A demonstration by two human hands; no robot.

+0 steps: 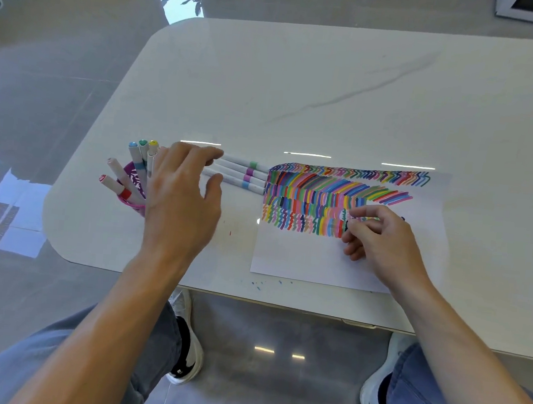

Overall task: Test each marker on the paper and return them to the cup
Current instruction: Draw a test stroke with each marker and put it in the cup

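Four loose markers lie side by side on the worktop, with the cup at their 9 o'clock and the paper at their 3 o'clock. Their long axes run 9 to 3 with a slight dip toward 4, colour bands nearer the paper end. That cup sits close to the worktop's rounded left edge, and the cupped markers fan out between 10 and 12 o'clock. Over it all the left hand spreads, fingers straight and released, tips above the loose markers' 9 o'clock ends; whether they touch, I cannot tell. On the paper, the right hand has its fingers clenched around a marker, dark tip toward 9 o'clock by the lowest row of strokes, barrel mostly hidden. Paper's near edge lies close to the worktop's near edge, while toward 12 o'clock the worktop runs on wide.
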